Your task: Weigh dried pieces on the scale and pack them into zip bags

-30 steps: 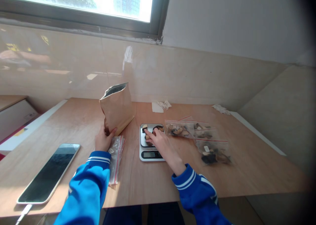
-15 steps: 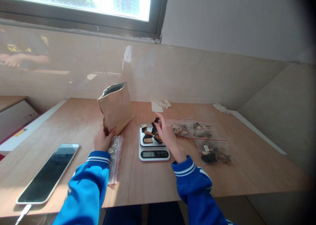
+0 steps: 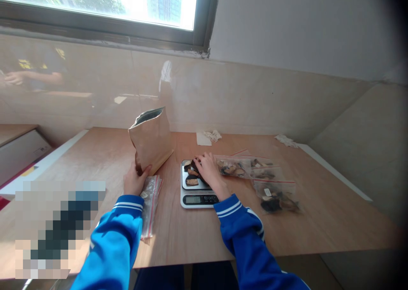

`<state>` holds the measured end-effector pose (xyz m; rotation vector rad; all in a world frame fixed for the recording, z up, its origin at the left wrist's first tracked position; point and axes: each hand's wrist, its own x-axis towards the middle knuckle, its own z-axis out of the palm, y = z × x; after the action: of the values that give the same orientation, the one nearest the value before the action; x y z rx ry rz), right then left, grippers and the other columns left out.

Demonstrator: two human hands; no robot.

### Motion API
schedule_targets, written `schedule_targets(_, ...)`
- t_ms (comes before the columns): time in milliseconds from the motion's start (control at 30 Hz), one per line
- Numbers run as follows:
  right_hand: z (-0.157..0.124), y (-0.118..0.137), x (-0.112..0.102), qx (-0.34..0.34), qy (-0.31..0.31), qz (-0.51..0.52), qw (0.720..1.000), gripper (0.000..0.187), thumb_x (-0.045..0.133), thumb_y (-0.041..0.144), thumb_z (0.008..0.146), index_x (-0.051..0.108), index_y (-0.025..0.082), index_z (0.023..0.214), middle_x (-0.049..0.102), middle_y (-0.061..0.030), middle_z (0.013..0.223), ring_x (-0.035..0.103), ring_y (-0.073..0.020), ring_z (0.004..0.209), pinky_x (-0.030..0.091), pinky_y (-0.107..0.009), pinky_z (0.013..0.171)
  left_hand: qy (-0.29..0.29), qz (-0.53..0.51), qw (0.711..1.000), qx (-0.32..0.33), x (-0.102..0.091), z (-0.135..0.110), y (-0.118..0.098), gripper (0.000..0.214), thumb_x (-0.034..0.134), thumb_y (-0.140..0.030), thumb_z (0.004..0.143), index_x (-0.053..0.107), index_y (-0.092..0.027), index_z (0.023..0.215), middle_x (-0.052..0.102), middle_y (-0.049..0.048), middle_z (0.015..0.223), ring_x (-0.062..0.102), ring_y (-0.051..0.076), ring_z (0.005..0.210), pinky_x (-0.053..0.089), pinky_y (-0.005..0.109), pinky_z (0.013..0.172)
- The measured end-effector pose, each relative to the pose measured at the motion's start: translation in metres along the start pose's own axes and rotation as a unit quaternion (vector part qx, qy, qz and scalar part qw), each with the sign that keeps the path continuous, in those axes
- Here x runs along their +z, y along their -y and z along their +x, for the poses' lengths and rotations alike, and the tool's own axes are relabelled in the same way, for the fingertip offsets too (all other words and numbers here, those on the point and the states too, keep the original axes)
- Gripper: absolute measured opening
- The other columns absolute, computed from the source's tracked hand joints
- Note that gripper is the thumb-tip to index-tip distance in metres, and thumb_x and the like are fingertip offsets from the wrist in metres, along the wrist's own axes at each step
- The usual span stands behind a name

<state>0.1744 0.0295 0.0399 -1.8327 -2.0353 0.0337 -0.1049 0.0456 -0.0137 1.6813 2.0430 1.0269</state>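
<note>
Kraft-brown and standing open at the top, the paper pouch (image 3: 151, 139) is steadied by my left hand (image 3: 134, 181), whose fingers and thumb wrap its lower corner at about ten o'clock from the scale. Under that wrist a stack of empty zip bags (image 3: 149, 198) lies flat on the wooden table (image 3: 318, 222). At centre, the digital scale (image 3: 196, 189) carries dark dried slices (image 3: 192, 175) on its steel platform; my right hand (image 3: 207, 167) rests over them, fingers curled down onto the pile, though I cannot tell whether they pinch a piece or merely press. At three o'clock from the scale, three filled zip bags (image 3: 255, 175) lie in a loose row, the nearest touching the platform's edge.

My reading of the risks: the hand's weight on the platform would falsify the display, as would the neighbouring bag leaning against it. Slices near the platform's rim could slide off onto the table if nudged. The pouch, held only at one low corner, could tip and spill if my grip slackens.
</note>
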Motion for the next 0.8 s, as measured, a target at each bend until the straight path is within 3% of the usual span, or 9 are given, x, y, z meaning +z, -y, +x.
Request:
schedule_targets(67, -0.001, -0.001, 0.002, -0.005, -0.017, -0.008, 1.0, 0.032, 0.043, 0.031, 0.097, 0.07, 0.018, 0.108, 0.063, -0.0128, 0.104, 0.051, -0.0261, 0.103, 0.039, -0.039, 0.091, 0.0, -0.002, 1.0, 0.003, 0.0, 0.0, 0.0, 0.062, 0.055, -0.063, 0.076, 0.055, -0.018, 0.119, 0.069, 0.0105, 0.098, 0.065, 0.027, 0.086, 0.049, 0.035, 0.074)
schedule_targets(200, -0.004, -0.002, -0.005, -0.007, -0.09, 0.046, 0.995, 0.034, 0.043, 0.027, 0.096, 0.064, 0.017, 0.12, 0.058, -0.0155, 0.11, 0.051, -0.0284, 0.104, 0.043, -0.045, 0.09, -0.004, 0.0, 1.0, 0.007, 0.0, 0.0, 0.0, 0.061, 0.054, -0.062, 0.077, 0.055, -0.017, 0.119, 0.069, 0.011, 0.097, 0.065, 0.028, 0.085, 0.05, 0.036, 0.074)
schedule_targets(367, -0.013, 0.024, -0.048, -0.092, -0.205, 0.194, 0.955, 0.036, 0.037, 0.023, 0.097, 0.056, 0.022, 0.127, 0.056, -0.0107, 0.119, 0.05, -0.0222, 0.116, 0.04, -0.04, 0.103, -0.007, -0.039, 0.999, 0.028, 0.002, 0.001, 0.004, 0.06, 0.058, -0.059, 0.074, 0.056, -0.017, 0.117, 0.069, 0.0103, 0.098, 0.065, 0.027, 0.087, 0.051, 0.036, 0.075)
schedule_targets(467, -0.019, 0.046, -0.075, -0.182, -0.193, 0.228, 0.937, 0.038, 0.033, 0.021, 0.099, 0.051, 0.024, 0.132, 0.054, -0.0071, 0.129, 0.047, -0.0185, 0.125, 0.037, -0.037, 0.108, 0.006, -0.069, 0.996, 0.048, 0.003, 0.0, 0.003, 0.056, 0.061, -0.053, 0.073, 0.056, -0.017, 0.116, 0.069, 0.0095, 0.101, 0.065, 0.027, 0.09, 0.051, 0.036, 0.078)
schedule_targets(567, -0.022, 0.057, -0.084, -0.243, -0.147, 0.223, 0.933, 0.036, 0.034, 0.02, 0.099, 0.054, 0.021, 0.13, 0.054, -0.0068, 0.131, 0.044, -0.0174, 0.128, 0.035, -0.035, 0.111, 0.013, -0.083, 0.994, 0.07, 0.001, -0.003, -0.003, 0.046, 0.059, -0.039, 0.073, 0.057, -0.02, 0.114, 0.069, 0.0069, 0.106, 0.065, 0.025, 0.095, 0.051, 0.035, 0.083)
schedule_targets(667, -0.023, 0.057, -0.081, -0.258, -0.101, 0.198, 0.94, 0.032, 0.037, 0.018, 0.098, 0.062, 0.019, 0.119, 0.061, -0.0074, 0.12, 0.049, -0.0184, 0.122, 0.038, -0.034, 0.108, 0.013, -0.098, 0.991, 0.091, -0.001, -0.005, -0.008, 0.042, 0.055, -0.031, 0.071, 0.058, -0.02, 0.112, 0.069, 0.0062, 0.112, 0.063, 0.025, 0.104, 0.049, 0.034, 0.088)
schedule_targets(800, -0.025, 0.056, -0.082, -0.244, -0.087, 0.194, 0.946, 0.027, 0.042, 0.018, 0.097, 0.066, 0.02, 0.109, 0.065, -0.0061, 0.111, 0.055, -0.019, 0.113, 0.044, -0.036, 0.101, 0.017, -0.097, 0.991, 0.088, -0.001, -0.006, -0.009, 0.042, 0.054, -0.029, 0.071, 0.058, -0.02, 0.112, 0.068, 0.0073, 0.114, 0.062, 0.026, 0.107, 0.048, 0.036, 0.092)
